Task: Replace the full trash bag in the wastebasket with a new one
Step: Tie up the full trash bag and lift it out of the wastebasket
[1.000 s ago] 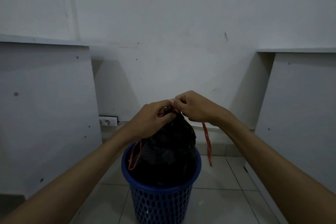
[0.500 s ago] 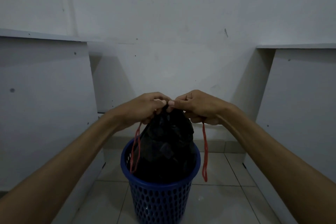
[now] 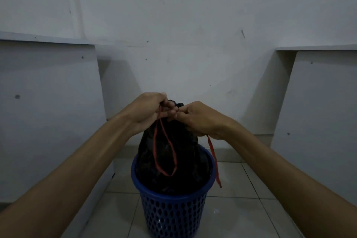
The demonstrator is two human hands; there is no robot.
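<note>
1. A plain white painted wall [image 3: 183, 15] fills most of your view, with a flat white panel [image 3: 48, 112] standing to your left and another white panel [image 3: 318, 106] to your right.
2. Below lies a floor of pale square tiles [image 3: 241, 210], and the task's things stand on it between the two panels.
3. The round blue plastic wastebasket with a perforated wall [image 3: 172, 216] stands upright on the tiles, straight ahead of you.
4. The full black plastic trash bag [image 3: 185, 152] sits inside that basket, its gathered neck rising well above the blue rim.
5. Your left hand [image 3: 147, 111] has its grip closed around the bag's neck and a red drawstring loop [image 3: 164, 152], which hangs down over the front of the bag.
6. Your right hand [image 3: 201, 119] has its grip closed on the neck from the other side, fingertips touching those of the left.
7. A second red drawstring strand [image 3: 214, 160] hangs from under your right hand, down past the basket's rim on the outside.
</note>
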